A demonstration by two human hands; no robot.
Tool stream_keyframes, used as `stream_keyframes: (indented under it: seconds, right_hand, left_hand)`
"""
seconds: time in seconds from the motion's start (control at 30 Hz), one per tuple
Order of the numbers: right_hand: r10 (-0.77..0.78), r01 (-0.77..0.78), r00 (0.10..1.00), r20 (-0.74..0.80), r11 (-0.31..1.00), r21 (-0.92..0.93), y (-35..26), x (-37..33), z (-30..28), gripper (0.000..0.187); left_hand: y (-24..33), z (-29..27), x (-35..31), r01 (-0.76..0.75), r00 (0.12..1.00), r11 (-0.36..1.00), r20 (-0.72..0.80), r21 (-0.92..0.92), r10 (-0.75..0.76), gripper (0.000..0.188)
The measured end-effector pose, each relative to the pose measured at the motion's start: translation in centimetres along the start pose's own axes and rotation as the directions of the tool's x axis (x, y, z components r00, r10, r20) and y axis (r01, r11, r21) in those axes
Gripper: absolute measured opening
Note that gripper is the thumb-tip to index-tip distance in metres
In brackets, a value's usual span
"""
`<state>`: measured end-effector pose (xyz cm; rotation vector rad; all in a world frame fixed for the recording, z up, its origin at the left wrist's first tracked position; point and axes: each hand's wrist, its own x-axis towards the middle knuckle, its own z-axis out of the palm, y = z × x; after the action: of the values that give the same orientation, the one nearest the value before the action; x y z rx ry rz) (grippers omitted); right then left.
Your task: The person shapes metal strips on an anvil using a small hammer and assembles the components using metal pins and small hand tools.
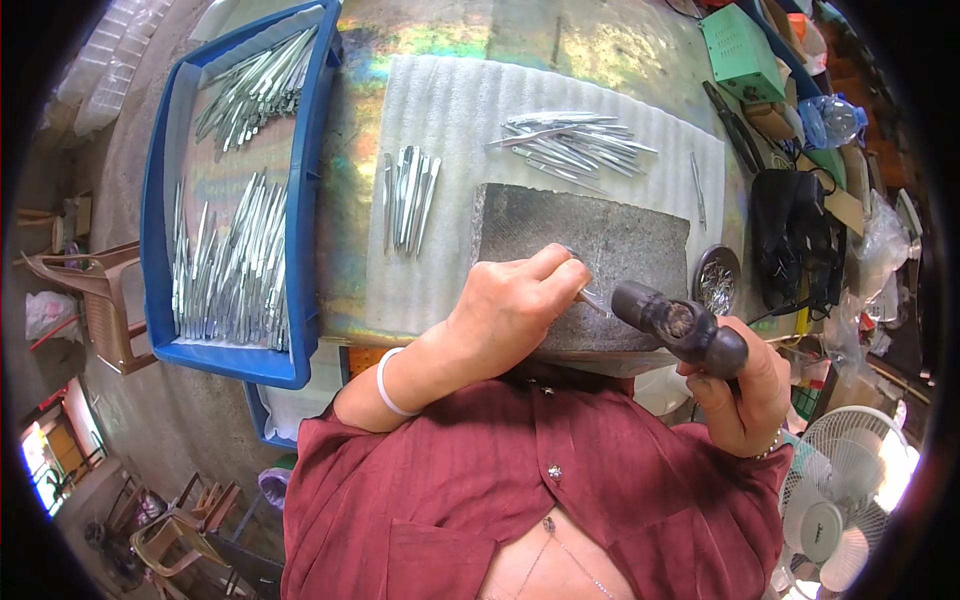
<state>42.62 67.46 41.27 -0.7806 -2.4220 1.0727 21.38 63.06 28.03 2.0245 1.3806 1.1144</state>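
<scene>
Head view; clock directions read from the block (580, 230), twelve at the top.

Strip (598, 303): one, slender, bright metal; over the block, toward 5 o'clock; contact with the block cannot be told. Presumably light, stiff and smooth, apt to roll or slip; best held by one end, fingertips clear of the other.

Left hand (523, 302): at 8 o'clock, thumb and fingers closed in a pinch on the strip.

Hammer (680, 324): one, dark, round-faced, face toward the strip and apart from it. Head likely heavy, rigid, not fragile; take hold by the handle, here mostly hidden.

Right hand (745, 390): at 4 o'clock, fingers wrapped about the hammer just below its head.

Block: grey, rough, flat-topped; probably heavy and steady.

Mat (440, 90): white, ribbed, soft-looking; under the block.

Heap (575, 145): loose metal strips, 12 o'clock, on the mat.

Row (410, 200): upright-lying strips, 10 o'clock, on the mat.

Single piece (698, 190): thin, 2 o'clock, on the mat.

Dish (735, 262): dark, round, small metal parts inside; 3 to 4 o'clock.

Tray (305, 230): blue, 9 to 10 o'clock, two bundles of strips within.
</scene>
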Motion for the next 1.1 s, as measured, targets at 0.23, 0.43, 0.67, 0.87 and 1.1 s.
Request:
stream_keyframes:
  seconds: [0.23, 0.43, 0.67, 0.87, 1.1]
  right_hand:
    - [0.109, -0.108, 0.994, 0.009, 0.977, 0.184, 1.3, 2.6, 2.6, 0.030]
    - [-0.166, 0.166, 0.985, -0.043, 0.986, -0.009, 2.4, 3.8, 3.8, 0.029]
    - [0.078, -0.055, 0.987, -0.140, 0.986, 0.159, 1.0, 2.1, 2.8, 0.029]
    - [-0.035, 0.036, 0.998, -0.045, 0.999, 0.020, -0.1, 0.0, 0.1, 0.032]
    - [-0.011, 0.012, 1.000, 0.007, 0.994, -0.110, -0.8, -1.1, -0.4, 0.032]
  left_hand:
    - [-0.4, -0.4, 0.4, -0.090, 0.985, 0.994, 0.152, 0.068, 0.079, 0.015]
    - [0.8, -0.3, 0.5, 0.003, 0.994, 0.999, 0.106, 0.038, -0.007, 0.012]
    - [-0.2, -0.2, 0.3, -0.107, 0.994, 0.989, -0.022, 0.102, 0.110, 0.011]
    - [-0.3, 0.0, 0.6, -0.073, 0.997, 0.997, 0.005, 0.000, 0.073, 0.015]
    - [-0.2, 0.0, 0.8, -0.076, 0.997, 0.997, 0.011, 0.017, 0.076, 0.016]
